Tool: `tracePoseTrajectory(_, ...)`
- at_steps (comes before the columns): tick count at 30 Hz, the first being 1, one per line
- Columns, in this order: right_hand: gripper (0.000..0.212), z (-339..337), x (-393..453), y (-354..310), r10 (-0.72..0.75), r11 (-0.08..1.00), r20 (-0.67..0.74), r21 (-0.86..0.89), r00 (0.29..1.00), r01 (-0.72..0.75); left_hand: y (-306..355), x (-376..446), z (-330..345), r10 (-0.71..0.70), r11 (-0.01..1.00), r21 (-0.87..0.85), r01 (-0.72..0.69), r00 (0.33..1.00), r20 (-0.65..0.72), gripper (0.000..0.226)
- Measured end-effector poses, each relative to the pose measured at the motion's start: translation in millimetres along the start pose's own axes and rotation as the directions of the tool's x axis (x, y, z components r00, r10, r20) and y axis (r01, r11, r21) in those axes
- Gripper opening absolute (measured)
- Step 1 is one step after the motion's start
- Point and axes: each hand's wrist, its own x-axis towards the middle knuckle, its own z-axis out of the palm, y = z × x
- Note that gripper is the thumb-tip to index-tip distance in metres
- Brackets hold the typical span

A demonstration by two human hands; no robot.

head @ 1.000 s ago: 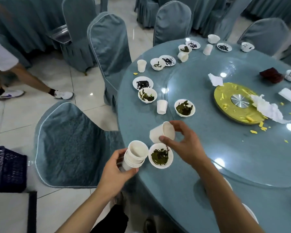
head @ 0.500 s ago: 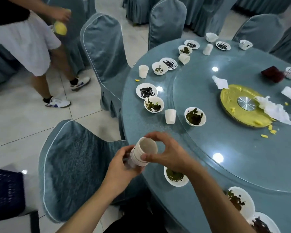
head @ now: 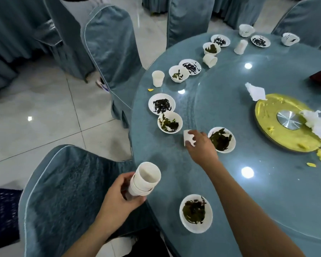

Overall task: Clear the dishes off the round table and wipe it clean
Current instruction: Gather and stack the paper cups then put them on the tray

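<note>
Head view takes in the round table (head: 267, 191), its rim curving from my lower middle up toward the far chairs, with bare blue-green surface between my right forearm and the gold disc (head: 278, 127) at the centre. A covered chair (head: 69, 197) sits just beside the near rim, another chair (head: 111, 49) further along, open tiled floor (head: 44, 112) between them. Small bowls with dark leftovers follow the rim; one bowl (head: 195, 213) sits nearest me. My right hand (head: 202, 145) reaches out palm-down, fingers curled around a white cup (head: 188, 138) standing between two bowls. My left hand (head: 117, 195) hangs just off the table edge, wrapped around a stack of cups (head: 145, 179), tilted mouth-up.
</note>
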Motion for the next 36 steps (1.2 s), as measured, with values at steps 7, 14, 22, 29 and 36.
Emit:
tracePoseTrajectory(7,0.056,23.1,50.4,8.4,0.106,0.952,0.092,-0.297,0.990,-0.075,-10.2,0.1,-14.2,-0.057,0.998,0.021,0.059,0.996,-0.070,0.064)
tracePoseTrajectory(14,0.024,33.4,39.1,20.3,0.060,0.942,-0.041,-0.327,0.997,-0.070,-12.1,-5.4,-28.6,-0.029,0.999,0.028,0.032,0.994,-0.110,0.065)
tracePoseTrajectory(22,0.013,30.6,-41.2,-2.4,0.027,0.998,-0.197,-0.054,0.980,-0.038,-17.9,-25.9,-63.0,0.030,1.000,0.004,-0.030,0.996,-0.079,0.064)
tracePoseTrajectory(29,0.006,51.3,-134.4,-101.2,-0.023,0.962,-0.335,0.249,0.942,0.112,-27.7,-58.6,-139.2,0.122,0.991,-0.041,-0.124,0.992,-0.044,0.065)
tracePoseTrajectory(36,0.008,86.1,-218.9,-228.5,-0.103,0.839,-0.334,0.476,0.937,0.262,-65.8,-103.2,-234.9,0.151,0.986,-0.059,-0.156,0.985,-0.087,0.068)
